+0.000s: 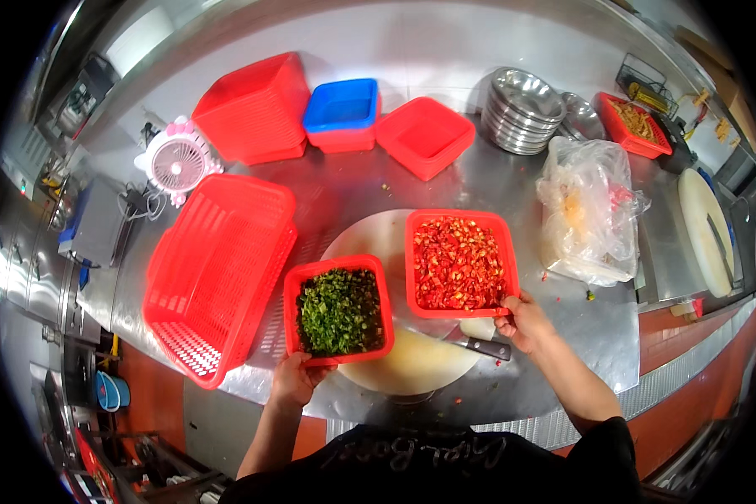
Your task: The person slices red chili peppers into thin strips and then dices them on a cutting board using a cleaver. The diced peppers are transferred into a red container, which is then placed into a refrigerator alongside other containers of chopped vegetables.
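Observation:
My left hand (pixel 296 378) grips the near left edge of a square red plastic container (pixel 387 327), which holds chopped green herbs (pixel 340 312). The near right corner of a second red container (pixel 513 252), filled with chopped red chillies (pixel 458 264), is pinched in my right hand (pixel 526 321). Both containers are over the round cutting board (pixel 409 372); whether they touch it cannot be told. A knife with a dark handle (pixel 488 348) lies on the board, its blade partly hidden under the chilli container.
A large red plastic basket (pixel 220 271) stands at left on the steel table (pixel 579 353). Along the wall are stacked red baskets (pixel 258 113), blue and red containers (pixel 340 107), more red containers (pixel 425 135) and steel bowls (pixel 523 113). A pink fan (pixel 177 165) and a plastic bag (pixel 589 214) flank them.

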Demonstrator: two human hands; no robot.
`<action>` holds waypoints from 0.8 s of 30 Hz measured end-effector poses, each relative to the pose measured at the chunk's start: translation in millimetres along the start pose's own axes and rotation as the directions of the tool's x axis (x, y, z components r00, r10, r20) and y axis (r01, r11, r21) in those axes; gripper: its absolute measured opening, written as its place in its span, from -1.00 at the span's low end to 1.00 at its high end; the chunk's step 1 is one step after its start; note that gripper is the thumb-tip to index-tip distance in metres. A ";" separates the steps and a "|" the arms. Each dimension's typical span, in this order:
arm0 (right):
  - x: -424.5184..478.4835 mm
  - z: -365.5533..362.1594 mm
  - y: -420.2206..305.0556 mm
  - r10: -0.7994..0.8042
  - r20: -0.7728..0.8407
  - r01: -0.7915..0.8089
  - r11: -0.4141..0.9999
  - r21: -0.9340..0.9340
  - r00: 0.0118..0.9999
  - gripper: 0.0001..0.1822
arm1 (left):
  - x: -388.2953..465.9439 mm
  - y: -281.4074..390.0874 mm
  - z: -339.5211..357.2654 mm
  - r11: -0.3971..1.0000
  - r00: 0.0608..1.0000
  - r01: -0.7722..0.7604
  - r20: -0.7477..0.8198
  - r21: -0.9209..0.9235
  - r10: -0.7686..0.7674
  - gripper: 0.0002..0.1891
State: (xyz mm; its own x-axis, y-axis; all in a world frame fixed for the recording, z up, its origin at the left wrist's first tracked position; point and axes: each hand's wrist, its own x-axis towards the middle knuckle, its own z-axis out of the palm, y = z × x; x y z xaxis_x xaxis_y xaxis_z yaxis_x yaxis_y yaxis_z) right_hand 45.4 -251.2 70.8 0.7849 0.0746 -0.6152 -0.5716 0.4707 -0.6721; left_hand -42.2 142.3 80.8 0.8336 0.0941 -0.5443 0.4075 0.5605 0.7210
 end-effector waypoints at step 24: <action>10.1 126.8 91.9 0.054 0.225 0.014 0.957 -0.289 0.973 -0.71 | -22.1 -14.9 -184.3 0.891 0.916 -0.341 -0.320 -0.301 0.242 -0.89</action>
State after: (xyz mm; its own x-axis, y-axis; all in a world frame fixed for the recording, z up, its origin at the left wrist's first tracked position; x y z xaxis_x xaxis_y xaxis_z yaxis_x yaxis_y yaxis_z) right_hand 31.2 -95.8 55.1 0.7867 0.2960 -0.5417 -0.6053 0.1977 -0.7711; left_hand -135.4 283.5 3.1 0.7426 0.4854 -0.4615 -0.0329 0.7147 0.6987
